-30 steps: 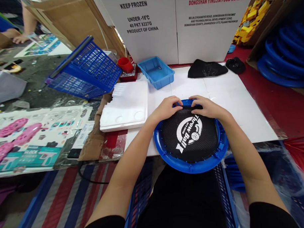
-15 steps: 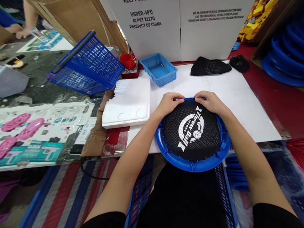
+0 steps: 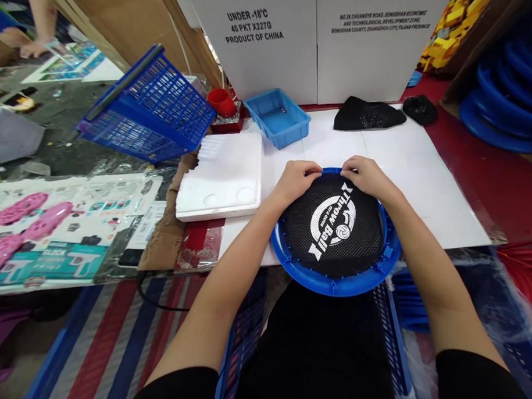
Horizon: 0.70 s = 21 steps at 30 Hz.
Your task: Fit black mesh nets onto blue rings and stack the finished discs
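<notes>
A round blue plastic ring [image 3: 335, 287] lies at the table's front edge, its near side overhanging toward my lap. Inside it is a black mesh [image 3: 365, 238] printed "Throw Ball" in white, with small pegs of the ring showing around the mesh's edge. My left hand [image 3: 298, 178] pinches the mesh edge at the far rim, thumb and fingertips together. Close beside it on the right, my right hand [image 3: 366, 175] has its fingertips closed on the same far edge. What lies right under the fingertips is hidden.
Behind stand a light blue tray [image 3: 280, 121], a red cup [image 3: 222, 103] and black mesh pieces [image 3: 369, 114]. At left are a white foam block [image 3: 223, 180] and a tilted blue basket [image 3: 151, 108]. Blue rings [image 3: 500, 120] are stacked at right. Another person's hand [image 3: 33, 49] rests far left.
Both hands stay at the far rim, with only slight finger movement. The whole view has shifted a little; the ring and mesh lie much as before.
</notes>
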Motion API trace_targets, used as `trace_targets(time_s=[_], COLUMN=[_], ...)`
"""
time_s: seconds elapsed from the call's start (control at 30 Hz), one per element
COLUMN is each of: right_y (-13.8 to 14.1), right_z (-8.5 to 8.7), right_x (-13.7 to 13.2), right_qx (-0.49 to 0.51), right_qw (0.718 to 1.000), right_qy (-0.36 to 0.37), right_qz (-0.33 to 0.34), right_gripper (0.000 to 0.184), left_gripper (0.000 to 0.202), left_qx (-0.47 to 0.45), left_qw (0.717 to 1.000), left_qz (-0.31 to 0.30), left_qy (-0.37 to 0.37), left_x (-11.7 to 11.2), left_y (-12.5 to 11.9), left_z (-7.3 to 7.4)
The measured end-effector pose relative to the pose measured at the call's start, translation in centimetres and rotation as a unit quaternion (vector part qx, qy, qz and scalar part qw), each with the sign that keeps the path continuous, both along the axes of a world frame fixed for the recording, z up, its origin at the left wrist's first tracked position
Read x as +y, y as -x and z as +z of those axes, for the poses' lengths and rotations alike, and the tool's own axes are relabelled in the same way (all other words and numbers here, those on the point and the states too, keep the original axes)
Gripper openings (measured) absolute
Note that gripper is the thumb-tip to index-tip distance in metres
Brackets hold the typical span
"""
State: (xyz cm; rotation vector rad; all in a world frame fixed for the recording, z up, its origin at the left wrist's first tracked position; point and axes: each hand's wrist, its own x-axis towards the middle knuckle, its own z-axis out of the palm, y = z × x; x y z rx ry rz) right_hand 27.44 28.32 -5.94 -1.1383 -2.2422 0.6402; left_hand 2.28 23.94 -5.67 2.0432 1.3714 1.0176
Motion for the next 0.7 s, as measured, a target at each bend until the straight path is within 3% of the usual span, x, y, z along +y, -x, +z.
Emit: trace_targets(time_s=[0.13,0.27,0.37,0.5,0.7], right_y=[-0.6,-0.8,0.1,1.2,1.5], right_z=[0.4,2.6,3.5,2.5,1.3], right_x=[1.4,2.4,2.1,1.3,0.8], right_qx=[0.014,0.029,0.039,0.029,0.065], right_qw=[0.997,0.978,0.979,0.984,0.986], right_qy=[0.074,0.193,0.165,0.106,0.124], right_qz=[0.016,0.071,0.111,0.144,0.095], right_gripper=[0.016,0.02,0.027,0.025,0.025], left_gripper=[0.018,0.025,0.025,0.019,0.023], left_qx=[0.054,0.069,0.078,0.084,0.094], left_qw=[0.998,0.997,0.995,0.992,0.993], left_qz=[-0.009,-0.027,-0.057,-0.089,-0.056], left_qy=[-0.003,-0.008,-0.002,0.02,0.038], left_x=[-0.1,-0.2,-0.1,0.2,0.1], left_y=[0.1,-0.1,-0.3,-0.4,-0.8], left_z=[0.6,1.1,1.3,1.5,1.5])
